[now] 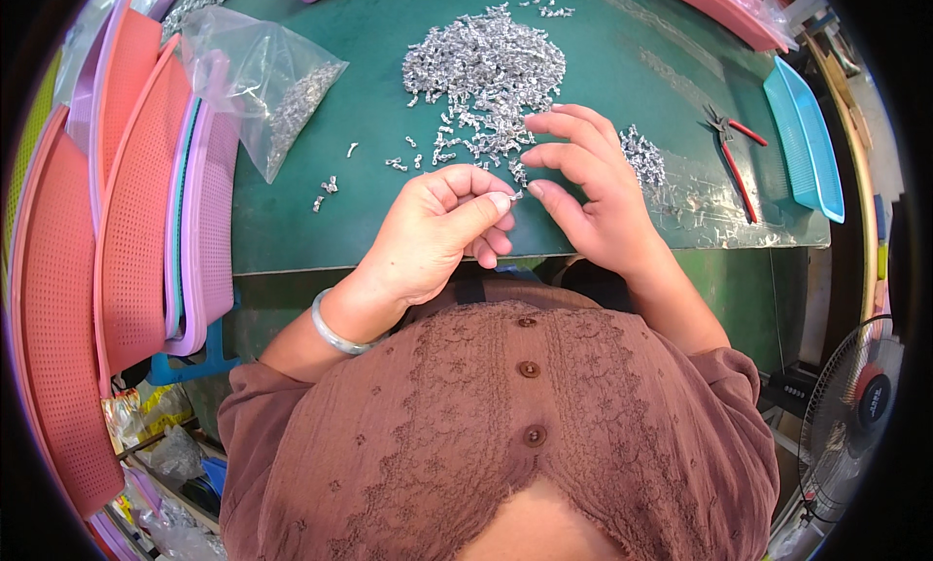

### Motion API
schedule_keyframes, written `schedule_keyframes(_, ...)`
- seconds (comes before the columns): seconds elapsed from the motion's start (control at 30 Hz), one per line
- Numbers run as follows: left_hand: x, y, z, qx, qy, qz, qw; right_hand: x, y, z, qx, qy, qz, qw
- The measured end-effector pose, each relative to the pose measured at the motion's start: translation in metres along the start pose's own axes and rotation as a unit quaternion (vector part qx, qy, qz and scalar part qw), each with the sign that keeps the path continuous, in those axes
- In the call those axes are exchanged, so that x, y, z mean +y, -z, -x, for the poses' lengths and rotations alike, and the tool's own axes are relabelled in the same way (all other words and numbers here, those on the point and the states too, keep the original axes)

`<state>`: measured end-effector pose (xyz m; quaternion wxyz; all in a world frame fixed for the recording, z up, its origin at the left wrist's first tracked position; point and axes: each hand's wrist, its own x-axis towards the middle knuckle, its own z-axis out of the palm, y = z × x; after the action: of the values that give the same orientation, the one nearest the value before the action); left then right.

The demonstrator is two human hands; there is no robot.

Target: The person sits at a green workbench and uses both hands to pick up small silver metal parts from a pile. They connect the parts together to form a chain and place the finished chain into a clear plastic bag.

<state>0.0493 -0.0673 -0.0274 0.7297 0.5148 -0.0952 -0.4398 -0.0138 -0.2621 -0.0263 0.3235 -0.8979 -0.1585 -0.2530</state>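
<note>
Near the table's front edge, my left hand [428, 216] is closed in a pinch, thumb against forefinger, on a small silvery metal piece [518, 195] whose tip juts out. Facing it, my right hand [603, 196] has its fingers curved and apart, the thumb close to that piece. I see nothing held in the right hand. Just beyond both hands spreads a heap of small silvery metal pieces [484, 60], trailing toward my fingers. A smaller pile [642, 157] lies behind the right hand. Several loose pieces [330, 184] are scattered left of the heap.
Red-handled pliers [737, 162] lie at the right, beside a blue plastic basket [807, 143]. A clear bag [258, 75] with metal pieces rests at the left, next to stacked red and purple baskets [146, 230]. A fan [855, 405] stands at the lower right. The green tabletop [330, 235] ends before me.
</note>
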Motion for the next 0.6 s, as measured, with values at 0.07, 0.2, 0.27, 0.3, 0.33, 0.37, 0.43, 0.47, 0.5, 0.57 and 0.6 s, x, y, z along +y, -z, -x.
schedule_keyframes(0.07,-0.001,0.001,0.000,0.002,-0.004,0.004,1.000,0.005,-0.004,0.004,-0.012,-0.006,0.048,0.999)
schedule_keyframes(0.2,0.000,0.002,0.001,0.012,-0.007,0.001,1.000,0.004,-0.005,0.007,-0.039,-0.011,0.096,0.995)
schedule_keyframes(0.27,0.000,0.003,0.002,0.013,-0.012,0.007,1.000,0.004,-0.001,0.007,-0.050,-0.014,0.094,0.994)
schedule_keyframes(0.3,0.000,0.003,0.002,0.009,-0.017,0.013,1.000,0.004,0.000,0.008,-0.050,-0.020,0.091,0.994)
schedule_keyframes(0.33,-0.001,0.004,0.002,0.005,-0.022,0.019,1.000,0.005,0.001,0.008,-0.050,-0.026,0.089,0.994)
schedule_keyframes(0.37,-0.001,0.006,0.002,-0.006,-0.022,0.045,0.999,0.005,0.002,0.008,-0.050,-0.032,0.085,0.995)
schedule_keyframes(0.43,-0.002,0.010,0.001,-0.030,-0.021,0.097,0.995,0.003,0.003,0.008,-0.048,-0.035,0.091,0.994)
schedule_keyframes(0.47,-0.003,0.012,0.000,-0.039,-0.025,0.108,0.993,0.002,0.003,0.008,-0.047,-0.038,0.094,0.994)
schedule_keyframes(0.5,-0.004,0.013,-0.001,-0.049,-0.029,0.120,0.991,0.001,0.001,0.009,-0.044,-0.039,0.099,0.993)
schedule_keyframes(0.57,-0.005,0.015,-0.003,-0.059,-0.035,0.134,0.989,0.000,-0.003,0.009,-0.038,-0.042,0.108,0.993)
schedule_keyframes(0.6,-0.005,0.016,-0.003,-0.060,-0.038,0.137,0.988,0.002,-0.004,0.010,-0.034,-0.035,0.111,0.993)
